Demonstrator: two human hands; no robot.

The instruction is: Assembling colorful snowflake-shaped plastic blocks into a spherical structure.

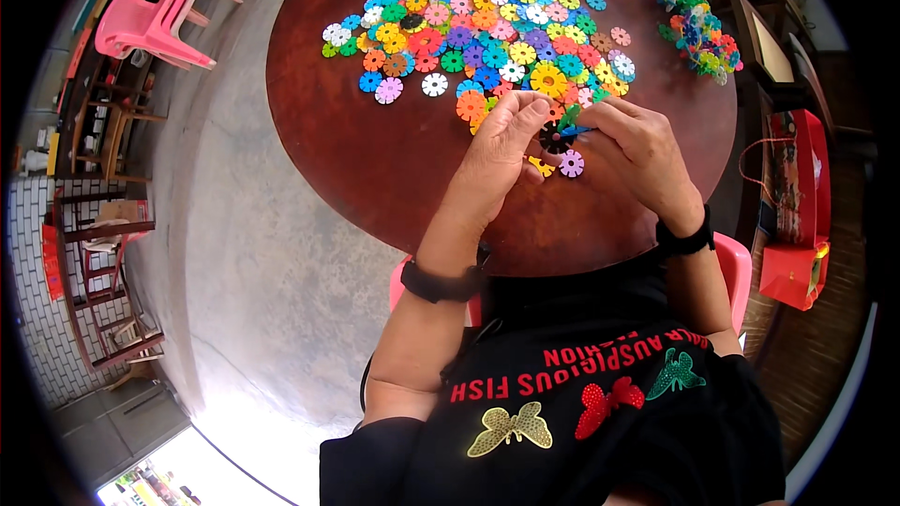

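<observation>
Both my hands meet over the near part of a round brown table [394,169]. My left hand [502,145] is closed, thumb against fingers, at the left edge of a black notched plastic disc [551,141]. From the right, my right hand [647,145] pinches a blue disc [576,131] seen nearly edge-on, beside a green disc [569,116]. The blue and green pieces touch or overlap the black one; whether they are slotted together is too small to tell. Just below are a lilac disc [571,164] and a yellow piece [542,167], partly hidden by my left hand.
A wide pile of colourful notched discs [469,14] covers the table's far side. Joined discs form a chain-like cluster [698,33] at the far right. A red gift bag [797,178] stands right of the table. Pink plastic stools [155,14] are at the far left.
</observation>
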